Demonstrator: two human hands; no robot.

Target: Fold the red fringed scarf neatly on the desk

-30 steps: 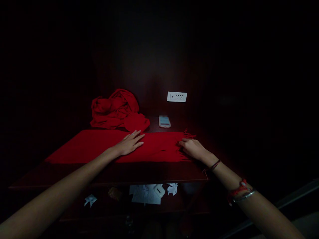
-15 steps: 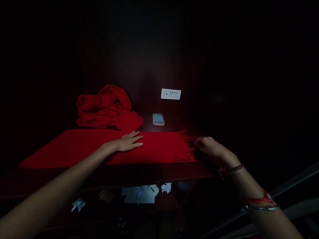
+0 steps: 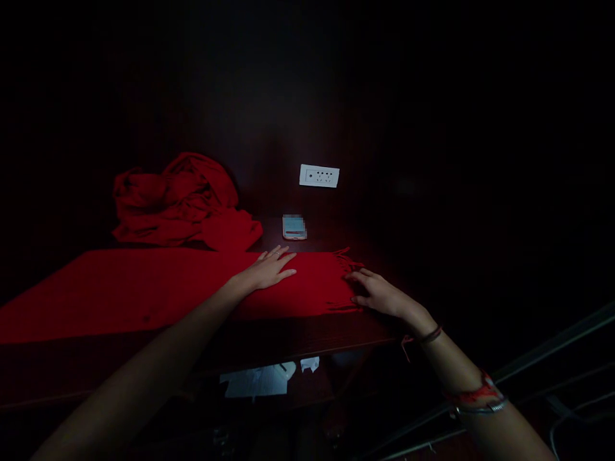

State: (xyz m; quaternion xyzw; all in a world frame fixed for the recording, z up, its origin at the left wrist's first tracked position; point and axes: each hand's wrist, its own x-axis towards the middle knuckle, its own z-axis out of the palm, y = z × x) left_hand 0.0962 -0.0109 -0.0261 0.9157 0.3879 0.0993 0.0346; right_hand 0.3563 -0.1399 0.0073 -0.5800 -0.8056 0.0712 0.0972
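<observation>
A red fringed scarf (image 3: 192, 282) lies flat and lengthwise along a dark wooden shelf (image 3: 307, 336). My left hand (image 3: 269, 269) rests palm down on it, fingers spread, with a ring on one finger. At the scarf's right end my right hand (image 3: 377, 291) touches the fringe, its fingers apart and slightly curved. Part of the fringe is hidden under that hand. Behind the scarf on the left sits a crumpled heap of red cloth (image 3: 177, 198).
A small flat device (image 3: 294, 227), its face blurred, lies behind the scarf. On the back wall is a white power socket (image 3: 319, 176). Below the shelf's front edge are papers (image 3: 254, 382), a white object (image 3: 287, 369) and a crumpled white scrap (image 3: 310, 363).
My right hand has gone from bunched fingers at the fringe tips to spread fingers lying over the fringe. My left hand has slid right along the scarf. The view has shifted slightly.
</observation>
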